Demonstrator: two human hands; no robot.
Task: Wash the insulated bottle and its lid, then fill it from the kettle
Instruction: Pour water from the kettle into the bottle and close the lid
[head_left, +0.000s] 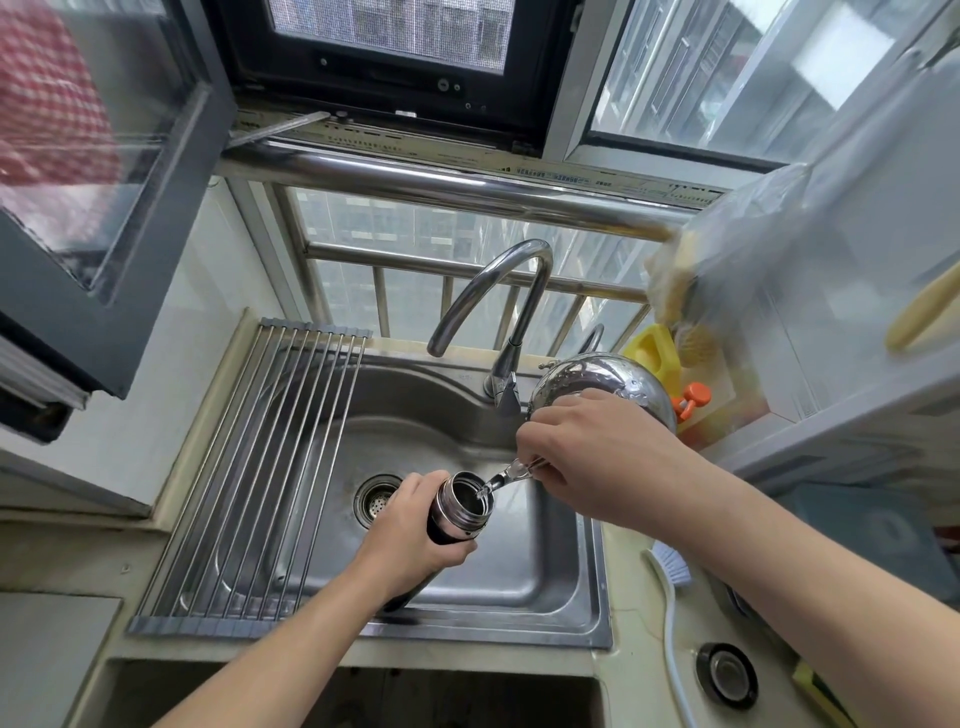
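Over the steel sink, my left hand grips the dark insulated bottle around its body. The bottle stands nearly upright with its steel mouth open. My right hand holds the shiny steel kettle tilted to the left. Its spout rests just over the bottle's rim, and a thin stream of water runs into the mouth. A round black lid with a metal centre lies on the counter at the right front.
A curved faucet rises behind the sink. A roll-up wire rack covers the sink's left part, beside the drain strainer. A yellow detergent jug, a white-handled brush and a hanging plastic bag sit on the right.
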